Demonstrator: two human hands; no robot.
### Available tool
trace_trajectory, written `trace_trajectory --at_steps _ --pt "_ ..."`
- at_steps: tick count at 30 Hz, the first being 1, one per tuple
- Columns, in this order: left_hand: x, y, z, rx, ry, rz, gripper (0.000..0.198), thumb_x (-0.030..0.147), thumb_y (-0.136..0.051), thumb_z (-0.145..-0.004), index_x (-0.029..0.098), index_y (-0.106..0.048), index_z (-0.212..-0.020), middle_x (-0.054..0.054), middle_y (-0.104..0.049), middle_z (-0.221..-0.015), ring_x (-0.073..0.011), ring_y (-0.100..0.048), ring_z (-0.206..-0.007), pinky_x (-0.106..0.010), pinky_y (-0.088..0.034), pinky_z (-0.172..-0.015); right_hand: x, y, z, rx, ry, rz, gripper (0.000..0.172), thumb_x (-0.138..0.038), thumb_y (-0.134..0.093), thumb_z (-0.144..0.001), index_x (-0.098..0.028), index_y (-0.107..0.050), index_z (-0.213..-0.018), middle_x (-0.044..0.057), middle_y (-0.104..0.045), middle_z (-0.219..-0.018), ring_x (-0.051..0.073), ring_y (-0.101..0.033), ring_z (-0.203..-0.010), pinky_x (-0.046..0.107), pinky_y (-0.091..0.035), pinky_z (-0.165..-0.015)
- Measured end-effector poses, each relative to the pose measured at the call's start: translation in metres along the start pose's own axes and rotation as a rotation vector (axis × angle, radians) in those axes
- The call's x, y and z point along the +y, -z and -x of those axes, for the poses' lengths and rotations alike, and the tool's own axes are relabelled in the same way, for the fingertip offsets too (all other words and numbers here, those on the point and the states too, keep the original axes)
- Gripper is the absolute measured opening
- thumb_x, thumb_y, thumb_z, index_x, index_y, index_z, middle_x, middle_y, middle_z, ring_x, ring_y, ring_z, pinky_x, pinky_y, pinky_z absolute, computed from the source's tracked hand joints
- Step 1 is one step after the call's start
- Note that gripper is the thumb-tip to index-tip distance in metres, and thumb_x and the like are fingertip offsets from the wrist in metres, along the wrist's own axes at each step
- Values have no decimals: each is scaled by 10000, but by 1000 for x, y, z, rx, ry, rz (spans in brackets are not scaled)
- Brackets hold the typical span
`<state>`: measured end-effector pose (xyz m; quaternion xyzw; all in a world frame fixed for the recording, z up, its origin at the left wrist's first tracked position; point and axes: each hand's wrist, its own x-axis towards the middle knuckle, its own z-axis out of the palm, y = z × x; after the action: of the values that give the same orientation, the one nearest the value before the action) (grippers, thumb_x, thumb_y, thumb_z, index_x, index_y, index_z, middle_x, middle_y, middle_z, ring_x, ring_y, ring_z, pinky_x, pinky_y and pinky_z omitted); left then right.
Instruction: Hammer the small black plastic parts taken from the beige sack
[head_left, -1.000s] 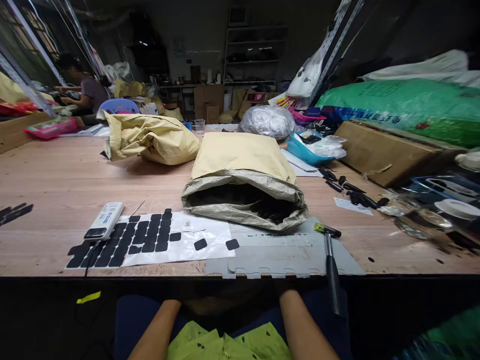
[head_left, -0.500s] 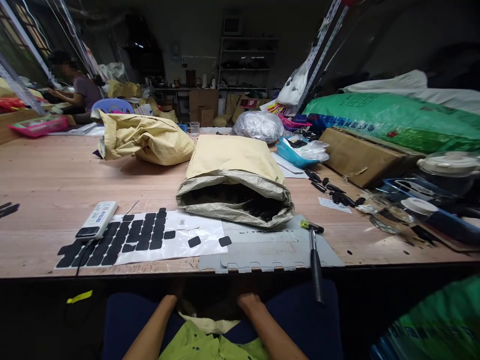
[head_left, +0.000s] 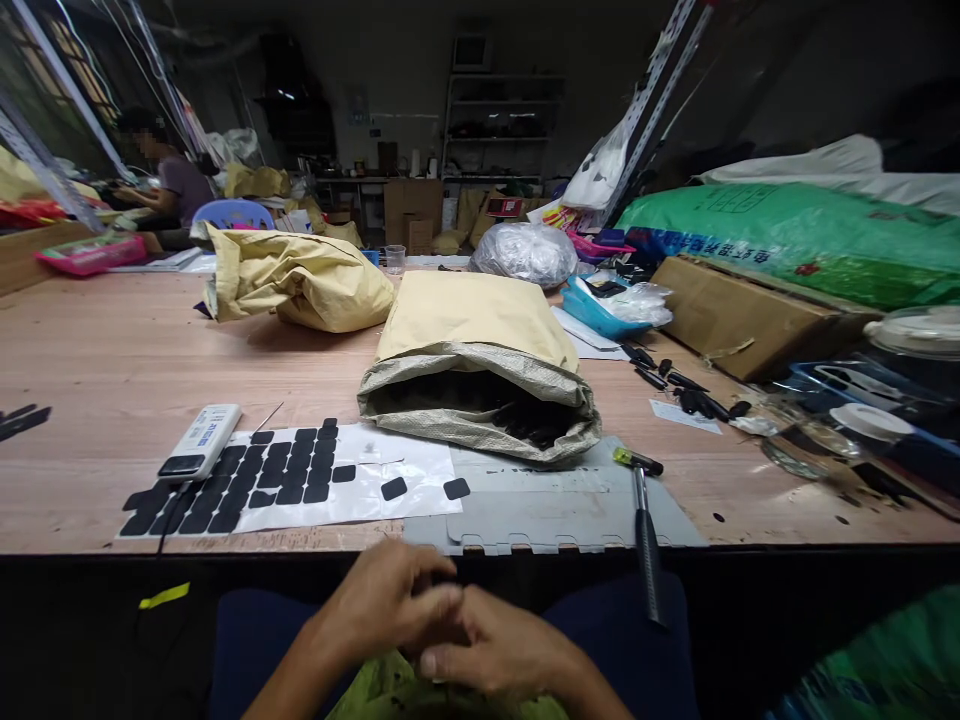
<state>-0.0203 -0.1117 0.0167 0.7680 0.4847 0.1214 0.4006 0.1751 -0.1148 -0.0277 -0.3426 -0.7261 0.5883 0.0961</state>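
Observation:
My left hand (head_left: 386, 600) and my right hand (head_left: 506, 640) meet over my lap, just in front of the table edge. Both have their fingers curled in and slightly blurred. Whatever they may pinch between them is hidden. On the table beyond lies an open woven bag (head_left: 480, 320), its mouth facing me, with dark pieces inside. A hammer (head_left: 646, 540) rests to the right, its handle sticking out over the edge. To the left, black rounded pads (head_left: 304, 465) sit on a white backing sheet (head_left: 427, 465), and a white device (head_left: 199, 440) lies across its corner.
Another bag (head_left: 300, 280) lies farther back on the left. Black handle-like parts (head_left: 697, 400), a cardboard box (head_left: 757, 310) and clear containers (head_left: 870, 420) crowd the right side. A large green sack (head_left: 787, 235) lies behind the box. A person (head_left: 176, 190) sits at the far left.
Both hands have come up from below the table edge and now meet above my lap. The view has shifted slightly; the bags and hammer have kept their places on the table.

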Motion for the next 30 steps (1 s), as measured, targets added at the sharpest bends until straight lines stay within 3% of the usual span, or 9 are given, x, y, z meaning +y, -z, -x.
trace_trajectory --at_steps 2,5,6,7,9,13,18,26,30 --pt "0 27 -36 272 -31 -104 282 381 -522 -927 249 -713 -1087 -29 -722 -973 -190 -632 -873 -289 -474 -790 -25 32 -12 170 140 106 314 -410 -521 -906 -189 -730 -982 21 -714 -881 160 -634 -823 258 -478 -762" --pt "-24 46 -91 554 -2 -381 306 253 -592 -892 277 -655 -1191 -54 -660 -1118 -222 -577 -1025 -372 -420 -948 -33 81 -46 831 135 452 309 -283 -511 -903 -208 -666 -1159 75 -671 -1141 208 -584 -1057 328 -438 -921" --pt "-35 48 -105 583 13 -456 312 241 -613 -881 275 -651 -1189 -61 -641 -1148 -231 -556 -1056 -394 -394 -977 -29 94 -58 948 76 604 362 -244 -544 -874 -207 -632 -1223 95 -641 -1210 235 -542 -1139 361 -406 -966" --pt "-45 47 -117 594 22 -515 280 243 -612 -885 272 -659 -1160 -63 -630 -1153 -237 -540 -1069 -404 -379 -981 -21 105 -69 973 7 718 404 -222 -573 -854 -209 -607 -1257 102 -626 -1234 247 -517 -1172 380 -382 -981" --pt "-59 44 -130 599 26 -595 179 271 -573 -918 267 -683 -1060 -55 -629 -1104 -236 -525 -1044 -407 -360 -957 -3 117 -84 920 -92 828 318 -230 -568 -877 -223 -633 -1189 80 -651 -1126 221 -541 -1069 364 -365 -942" --pt "-67 36 -132 608 -11 -650 214 284 -477 -971 247 -681 -917 -40 -627 -960 -218 -510 -953 -398 -325 -916 21 116 -86 919 -123 950 165 -282 -494 -945 -216 -645 -941 48 -642 -964 192 -514 -923 314 -313 -810" --pt "-61 36 -133 561 -30 -655 245 220 -433 -971 218 -658 -873 -52 -619 -910 -219 -497 -925 -387 -306 -908 21 110 -71 932 -50 956 239 -301 -446 -976 -199 -608 -834 30 -631 -878 167 -500 -842 296 -273 -747" --pt "-57 36 -129 597 -44 -594 285 280 -408 -981 193 -631 -827 -63 -598 -898 -219 -501 -911 -383 -339 -903 15 112 -64 931 -80 814 202 -313 -529 -921 -190 -639 -803 43 -631 -873 178 -532 -836 292 -362 -796" --pt "-50 39 -132 659 63 -493 301 309 -399 -980 191 -631 -829 -57 -613 -853 -207 -539 -890 -335 -392 -839 11 102 -48 946 28 691 182 -283 -510 -920 -194 -658 -861 45 -639 -896 179 -559 -863 297 -415 -835"
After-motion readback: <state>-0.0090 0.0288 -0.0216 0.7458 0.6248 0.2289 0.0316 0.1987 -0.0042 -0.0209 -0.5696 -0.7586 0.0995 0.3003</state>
